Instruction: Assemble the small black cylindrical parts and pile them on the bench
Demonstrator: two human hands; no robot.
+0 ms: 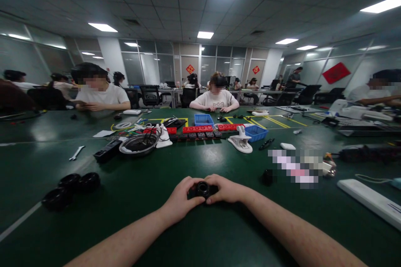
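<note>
My left hand (179, 201) and my right hand (226, 190) meet low over the green table (216, 233). Between them is a black part (203, 189) with a round, ring-like opening facing me. Fingers and thumbs of both hands curl around its sides and hide much of it, so its exact kind is unclear. Left of my hands lie three round, glossy black pieces (89, 182) grouped together. A smaller black piece (267, 177) rests beyond my right forearm.
A wrench (77, 153) lies at the left, near a metal bowl (139, 153). Farther back are red socket strips (197, 129), a blue tray (256, 132) and a white clip stand (241, 139). A long white bar (371, 202) lies at the right. Several people sit across the table.
</note>
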